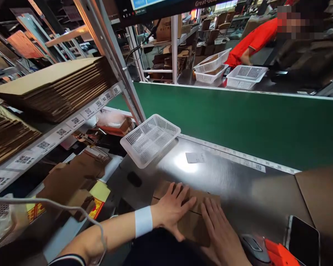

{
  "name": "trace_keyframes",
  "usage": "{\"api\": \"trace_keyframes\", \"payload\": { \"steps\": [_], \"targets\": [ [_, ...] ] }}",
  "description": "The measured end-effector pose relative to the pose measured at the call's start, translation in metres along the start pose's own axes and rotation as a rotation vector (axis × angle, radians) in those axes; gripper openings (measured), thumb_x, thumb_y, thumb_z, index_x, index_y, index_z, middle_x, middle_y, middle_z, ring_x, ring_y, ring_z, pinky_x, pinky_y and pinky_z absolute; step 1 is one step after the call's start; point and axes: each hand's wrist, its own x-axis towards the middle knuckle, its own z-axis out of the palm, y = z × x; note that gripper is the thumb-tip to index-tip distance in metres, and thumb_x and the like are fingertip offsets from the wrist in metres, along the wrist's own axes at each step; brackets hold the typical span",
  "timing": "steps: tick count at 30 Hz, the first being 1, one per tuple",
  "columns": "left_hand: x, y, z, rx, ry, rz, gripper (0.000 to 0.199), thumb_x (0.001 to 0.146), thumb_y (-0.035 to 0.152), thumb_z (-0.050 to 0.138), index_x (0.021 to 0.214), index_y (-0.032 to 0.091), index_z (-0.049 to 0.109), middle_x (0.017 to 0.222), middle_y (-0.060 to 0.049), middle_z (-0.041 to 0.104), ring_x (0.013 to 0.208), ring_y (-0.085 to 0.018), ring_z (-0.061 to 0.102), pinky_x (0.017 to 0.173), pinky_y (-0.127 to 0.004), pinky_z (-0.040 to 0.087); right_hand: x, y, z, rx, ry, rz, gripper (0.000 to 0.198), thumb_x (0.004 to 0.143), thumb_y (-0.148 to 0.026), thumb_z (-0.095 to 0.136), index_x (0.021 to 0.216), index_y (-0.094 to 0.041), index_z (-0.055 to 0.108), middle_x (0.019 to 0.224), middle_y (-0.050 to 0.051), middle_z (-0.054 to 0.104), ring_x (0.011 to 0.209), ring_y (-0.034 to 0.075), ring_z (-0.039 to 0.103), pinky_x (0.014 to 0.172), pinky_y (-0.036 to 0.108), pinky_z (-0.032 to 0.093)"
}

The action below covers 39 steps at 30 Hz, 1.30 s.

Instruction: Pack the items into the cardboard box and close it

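A small brown cardboard box [194, 221] lies on the shiny metal worktable [227, 177] near its front edge. My left hand [173, 210] rests flat on the box's top with fingers spread; a white band wraps that wrist. My right hand [222, 232] lies flat on the box's right part, fingers together and stretched out. Neither hand grips anything. Just behind the box, a white perforated plastic basket [150, 139] sits tilted at the table's back left corner.
A green conveyor belt [238, 118] runs behind the table. Flat cardboard stacks [58, 85] fill shelves at left. A phone [303, 242], a mouse [252, 248] and an orange tool [280, 255] lie at right. A person in red [252, 40] bends over white baskets [245, 75] across the belt.
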Motion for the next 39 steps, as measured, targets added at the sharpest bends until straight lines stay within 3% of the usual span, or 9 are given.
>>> {"api": "trace_keyframes", "payload": {
  "steps": [6,11,16,19,23,27,30,34,39],
  "targets": [
    [-0.006,0.007,-0.001,-0.053,0.016,-0.029,0.134,0.075,0.090,0.068,0.173,0.025,0.004,0.176,-0.025,0.010,0.160,-0.053,0.015,0.127,-0.070,0.024,-0.008,-0.014,0.007,0.077,-0.042,0.140,0.116,0.058,-0.033,0.065,0.165,-0.006,0.027,0.177,0.019,0.021,0.148,0.041,0.044,0.117,0.052,0.037],
    [0.003,0.015,0.009,-0.032,0.029,-0.135,0.107,0.093,0.086,0.045,0.172,0.028,0.001,0.176,-0.023,0.002,0.161,-0.054,0.010,0.117,-0.087,0.021,-0.009,-0.020,0.017,0.052,-0.043,0.167,0.134,0.047,-0.037,0.071,0.166,-0.002,0.021,0.174,0.026,0.020,0.143,0.049,0.046,0.112,0.063,0.037],
    [0.004,0.015,0.029,0.025,0.034,-0.142,0.103,0.097,0.082,0.045,0.172,0.026,0.001,0.175,-0.023,0.005,0.161,-0.050,0.015,0.119,-0.082,0.026,0.001,-0.009,0.007,0.185,-0.109,0.321,0.115,0.084,-0.072,0.056,0.170,-0.009,0.012,0.170,0.022,0.035,0.148,0.045,0.046,0.106,0.064,0.048],
    [0.002,0.016,0.021,0.026,0.036,-0.137,0.102,0.098,0.082,0.043,0.172,0.025,0.001,0.175,-0.023,0.005,0.161,-0.050,0.015,0.120,-0.083,0.023,0.032,0.000,0.003,0.187,-0.045,0.607,0.085,0.105,-0.054,0.031,0.170,-0.009,0.001,0.175,0.024,0.022,0.158,0.044,0.033,0.115,0.071,0.040],
    [0.006,0.018,0.011,0.003,0.015,-0.141,0.104,0.100,0.079,0.043,0.171,0.019,-0.003,0.176,-0.021,0.004,0.164,-0.044,0.010,0.127,-0.075,0.017,0.063,-0.002,0.019,0.068,-0.005,0.533,0.079,0.108,-0.041,0.029,0.168,-0.002,-0.003,0.164,0.035,0.038,0.145,0.050,0.050,0.112,0.077,0.038],
    [-0.001,0.012,0.024,0.009,0.146,-0.101,0.096,0.107,0.054,0.049,0.170,0.012,-0.010,0.175,-0.022,0.015,0.165,-0.036,0.008,0.133,-0.062,0.017,0.063,-0.006,0.032,0.065,-0.086,0.562,0.070,0.108,-0.037,0.027,0.165,0.002,0.019,0.162,0.031,0.042,0.147,0.048,0.049,0.114,0.078,0.038],
    [-0.025,-0.002,0.039,-0.008,0.427,-0.378,0.094,0.103,0.035,0.056,0.171,0.019,-0.007,0.176,-0.023,0.016,0.164,-0.039,0.009,0.130,-0.072,0.014,0.061,-0.007,0.033,0.074,-0.108,0.580,0.064,0.109,-0.035,0.023,0.154,0.005,0.045,0.161,0.029,0.044,0.146,0.047,0.051,0.112,0.077,0.044],
    [-0.053,-0.020,0.047,-0.584,0.533,-0.930,0.107,0.087,0.055,0.074,0.168,0.012,0.019,0.173,-0.028,0.025,0.160,-0.048,0.024,0.127,-0.073,0.024,0.060,-0.005,0.035,0.140,-0.096,0.621,0.066,0.109,-0.038,0.020,0.152,0.005,0.048,0.159,0.028,0.047,0.146,0.045,0.051,0.111,0.076,0.047],
    [-0.050,-0.023,0.042,-1.239,0.562,-0.818,0.083,0.078,0.071,0.076,0.136,0.014,0.062,0.139,-0.020,0.071,0.127,-0.038,0.068,0.113,-0.053,0.054,0.047,0.008,0.026,0.436,-0.062,0.746,0.075,0.108,-0.055,0.024,0.163,-0.004,0.033,0.165,0.026,0.042,0.154,0.043,0.042,0.119,0.073,0.043]
  ]
}}
